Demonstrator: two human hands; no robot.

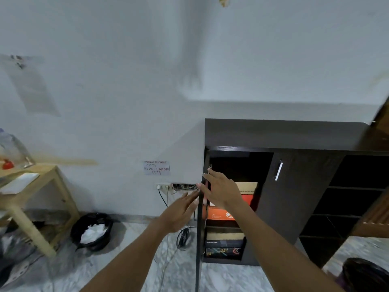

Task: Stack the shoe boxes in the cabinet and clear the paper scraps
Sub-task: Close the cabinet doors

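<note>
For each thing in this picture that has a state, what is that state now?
left cabinet door, open, seen edge-on
right cabinet door, closed
shoe boxes, stacked inside
bin, holds white paper
left hand, open, fingers at the door's edge
right hand, open, fingers at the door's edge

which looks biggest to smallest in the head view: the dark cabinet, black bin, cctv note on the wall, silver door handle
1. dark cabinet, by far the largest
2. black bin
3. cctv note
4. silver door handle, close to the note in length but far thinner
</note>
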